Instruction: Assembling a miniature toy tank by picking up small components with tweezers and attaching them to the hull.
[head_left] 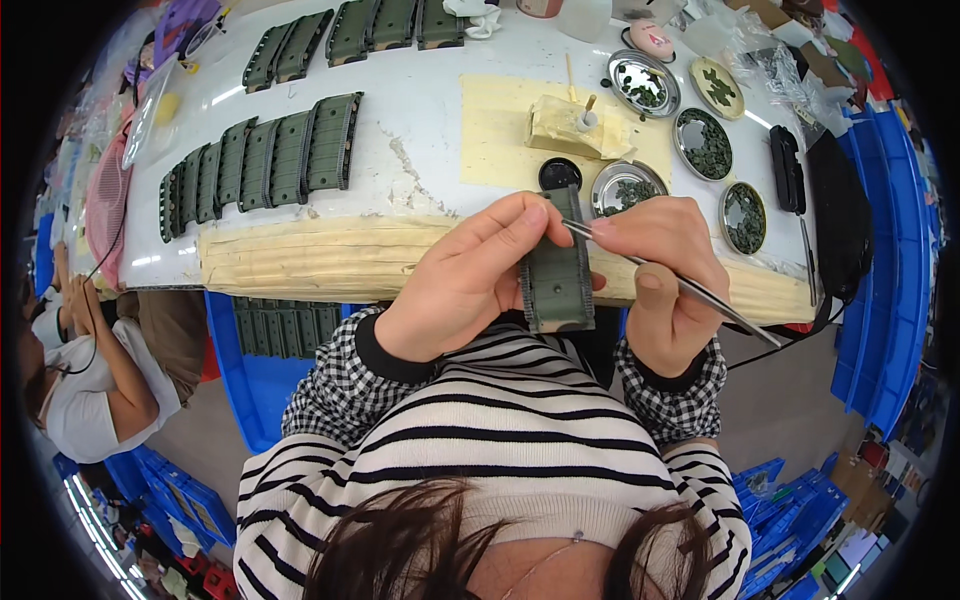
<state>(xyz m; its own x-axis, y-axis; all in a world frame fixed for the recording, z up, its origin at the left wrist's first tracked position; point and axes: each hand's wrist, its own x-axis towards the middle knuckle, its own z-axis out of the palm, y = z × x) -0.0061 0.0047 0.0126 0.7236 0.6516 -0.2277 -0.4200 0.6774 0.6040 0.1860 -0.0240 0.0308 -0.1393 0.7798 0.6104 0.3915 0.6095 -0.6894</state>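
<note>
Over the table's near edge my left hand (462, 275) is closed on a dark green ribbed plastic panel (557, 283), held lengthwise toward me. Metal tweezers (712, 296) are pinched in my right hand (672, 262). Their tips meet the panel's upper part beside my left thumb; whether they grip a small piece is too fine to see. Just beyond the panel are a small black round dish (560, 174) and a steel dish (629, 187) of small dark green pieces.
Rows of similar panels (275, 150) lie at left and far left. Right of centre stand more dishes of small pieces (703, 144) and a tape-wrapped block (575, 128) with a small white cup. A padded roll (320, 256) lines the near edge. A blue bin (250, 385) holds more panels.
</note>
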